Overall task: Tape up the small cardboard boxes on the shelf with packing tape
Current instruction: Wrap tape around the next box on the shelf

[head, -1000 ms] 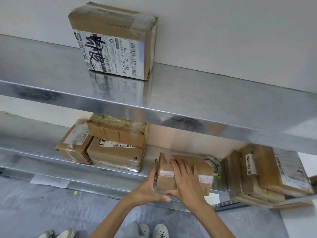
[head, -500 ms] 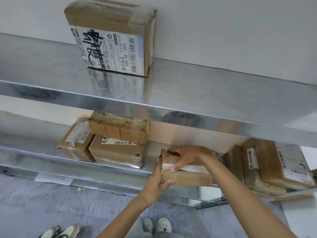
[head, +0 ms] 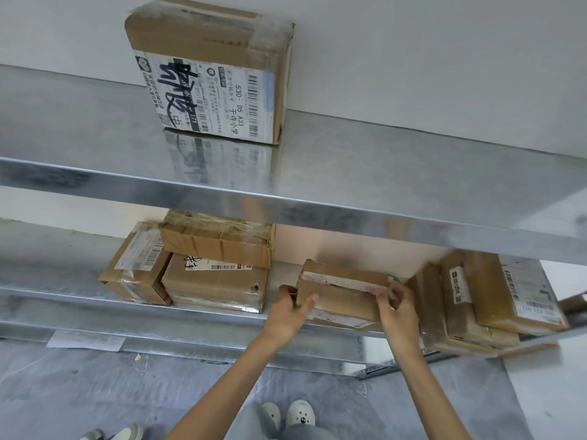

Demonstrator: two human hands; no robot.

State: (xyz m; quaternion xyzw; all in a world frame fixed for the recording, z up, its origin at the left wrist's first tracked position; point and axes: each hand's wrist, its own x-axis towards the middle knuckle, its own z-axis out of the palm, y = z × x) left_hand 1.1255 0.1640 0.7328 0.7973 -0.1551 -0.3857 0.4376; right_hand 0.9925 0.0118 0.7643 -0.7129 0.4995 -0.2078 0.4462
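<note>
A small brown cardboard box [head: 341, 296] with a white and red label strip lies on the lower metal shelf [head: 197, 312], under the upper shelf's front edge. My left hand [head: 290, 309] grips the box's left end, thumb on its front face. My right hand [head: 397, 308] pinches the box's right end where the label strip ends. The tape roll is almost wholly hidden behind the box.
Three taped boxes [head: 209, 265] are piled at the left of the lower shelf. A stack of flat parcels [head: 482, 300] leans at its right end. A larger labelled box [head: 212, 74] stands on the upper shelf [head: 381, 173]. Shoes [head: 289, 416] show on the grey floor.
My right hand slid from the box's top left to its right end. The left hand stays on the left end. The box now lies lengthwise facing me.
</note>
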